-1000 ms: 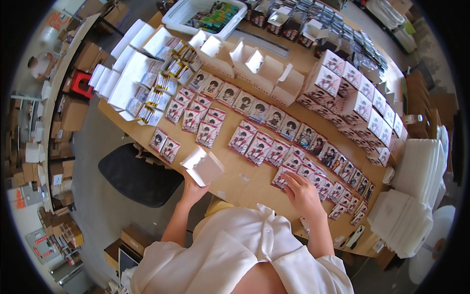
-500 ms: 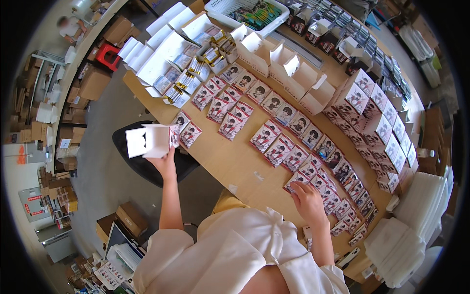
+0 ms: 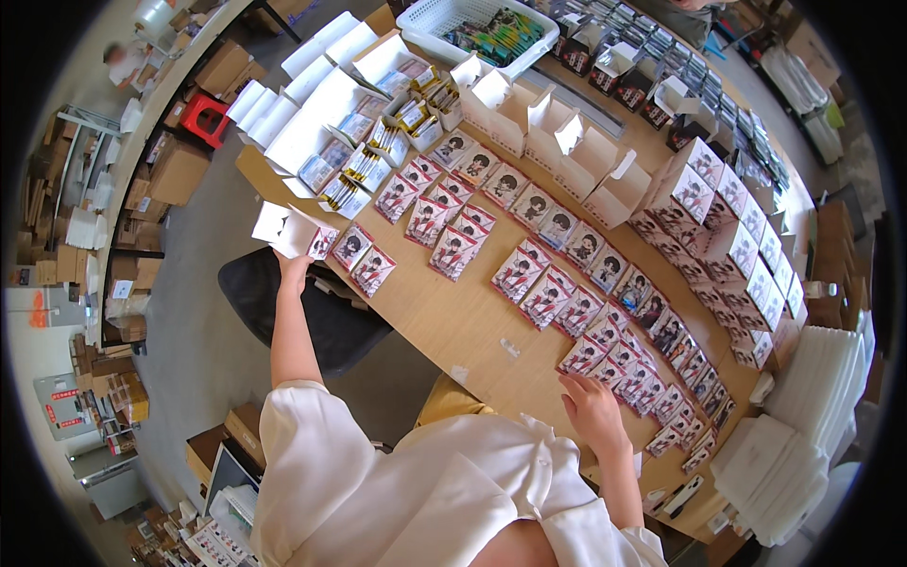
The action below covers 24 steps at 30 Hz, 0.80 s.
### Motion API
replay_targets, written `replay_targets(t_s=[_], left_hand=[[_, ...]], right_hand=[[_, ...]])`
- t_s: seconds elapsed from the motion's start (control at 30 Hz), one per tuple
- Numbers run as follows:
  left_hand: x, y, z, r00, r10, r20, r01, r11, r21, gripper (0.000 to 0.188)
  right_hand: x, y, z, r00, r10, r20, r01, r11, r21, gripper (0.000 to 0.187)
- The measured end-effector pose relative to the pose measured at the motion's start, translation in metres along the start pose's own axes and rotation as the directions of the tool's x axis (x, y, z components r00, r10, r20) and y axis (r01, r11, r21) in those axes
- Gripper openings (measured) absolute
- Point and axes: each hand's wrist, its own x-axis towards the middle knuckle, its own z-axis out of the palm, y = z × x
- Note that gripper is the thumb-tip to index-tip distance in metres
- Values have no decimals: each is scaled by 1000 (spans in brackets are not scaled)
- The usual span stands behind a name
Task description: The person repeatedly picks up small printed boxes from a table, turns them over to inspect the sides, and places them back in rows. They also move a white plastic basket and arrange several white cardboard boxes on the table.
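Note:
At the left end of the table my left hand (image 3: 295, 269) grips a small white box (image 3: 300, 233) from below. Its flap stands open, and one side carries a printed cartoon figure. Just right of the box lie two printed packets (image 3: 363, 258). My right hand (image 3: 595, 412) is over the near edge of the table, fingers a little apart with nothing seen in them. Its fingertips are close to a row of overlapping red-and-white packets (image 3: 582, 355); whether they touch is unclear. More packets (image 3: 455, 253) lie in short stacks across the middle.
Open cartons (image 3: 510, 115) line the far side, beside white boxes of packets (image 3: 348, 151). Behind them is a white basket (image 3: 416, 21) of green packets. Stacked printed boxes (image 3: 704, 189) stand at right, near white foam sheets (image 3: 794, 416). A black chair (image 3: 312, 317) sits by the left edge.
My left hand has carried the open box farther away and slightly left, to the table's left end. My right hand has drawn back from on top of the packets toward the near edge.

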Motion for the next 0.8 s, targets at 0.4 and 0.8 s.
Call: replay_targets(t_s=[0.4,0.8], left_hand=[[45,-21,17,985,51,166,-5,964,-265,82],[-70,44,98,764,359,-536,-314,933,177,45]], right_hand=[[22,-22,10,995,89,40,-89,996,-11,30],[-6,70,-41,876,386,-290,-399,917,14,31]])
